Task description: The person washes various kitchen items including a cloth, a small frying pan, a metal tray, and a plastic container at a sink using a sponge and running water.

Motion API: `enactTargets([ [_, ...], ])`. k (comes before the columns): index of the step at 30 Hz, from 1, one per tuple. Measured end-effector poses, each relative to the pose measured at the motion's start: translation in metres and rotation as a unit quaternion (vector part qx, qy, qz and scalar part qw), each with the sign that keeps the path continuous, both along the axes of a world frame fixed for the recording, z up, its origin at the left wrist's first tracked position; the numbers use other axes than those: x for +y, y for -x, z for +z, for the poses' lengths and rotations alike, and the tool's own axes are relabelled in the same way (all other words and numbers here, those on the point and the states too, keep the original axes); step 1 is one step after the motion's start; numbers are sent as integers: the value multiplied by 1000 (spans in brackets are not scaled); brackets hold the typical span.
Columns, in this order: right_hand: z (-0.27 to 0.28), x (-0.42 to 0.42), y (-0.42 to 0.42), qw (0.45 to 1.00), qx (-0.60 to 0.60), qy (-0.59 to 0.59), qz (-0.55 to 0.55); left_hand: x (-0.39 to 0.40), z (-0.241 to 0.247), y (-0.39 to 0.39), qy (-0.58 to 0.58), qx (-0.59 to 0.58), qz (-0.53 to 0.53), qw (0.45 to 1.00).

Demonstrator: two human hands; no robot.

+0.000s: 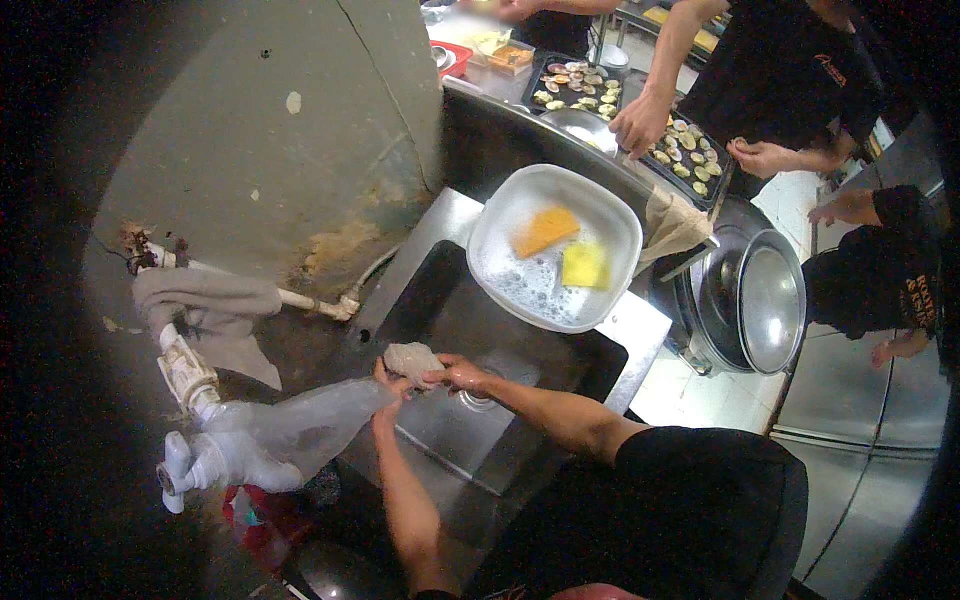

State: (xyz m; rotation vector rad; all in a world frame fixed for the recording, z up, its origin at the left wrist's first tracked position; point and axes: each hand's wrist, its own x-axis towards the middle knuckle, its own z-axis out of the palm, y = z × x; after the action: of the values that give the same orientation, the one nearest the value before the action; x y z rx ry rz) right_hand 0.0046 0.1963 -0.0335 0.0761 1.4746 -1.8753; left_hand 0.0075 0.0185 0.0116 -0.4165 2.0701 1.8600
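Note:
Over a metal sink (442, 409), my left hand (393, 386) and my right hand (463, 375) both grip a bunched, pale grey-beige lump that looks like a wet cloth (412, 360). My left hand has it from the left and below, my right hand from the right. A translucent plastic sleeve (315, 416) runs from the white tap (217, 457) to my left hand, and its end is hard to make out there. Behind my hands, a white plastic basin (484, 262) rests across the sink's far side. Suds, an orange sponge (546, 231) and a yellow sponge (585, 264) are in it.
White piping with a draped grey cloth (202, 296) runs along the stained wall (300, 150) at left. A beige rag (671, 225) hangs on the ledge. Metal bowls (772, 300) stand at right. Beyond, co-workers' hands (645, 124) are at trays of shellfish (686, 154).

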Motion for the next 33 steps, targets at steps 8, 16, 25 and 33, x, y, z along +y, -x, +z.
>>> enactTargets([
  [8,5,-11,8,926,297,-222,72,-5,-49,-2,279,137,107,945],
  [16,-33,-3,7,959,155,-228,59,41,-9,-9,262,270,97,921],
  [25,12,-29,20,983,-129,121,56,-19,-42,-39,-233,207,348,884],
  [33,7,-90,16,981,133,-29,141,-3,-17,-58,-211,128,446,860],
])
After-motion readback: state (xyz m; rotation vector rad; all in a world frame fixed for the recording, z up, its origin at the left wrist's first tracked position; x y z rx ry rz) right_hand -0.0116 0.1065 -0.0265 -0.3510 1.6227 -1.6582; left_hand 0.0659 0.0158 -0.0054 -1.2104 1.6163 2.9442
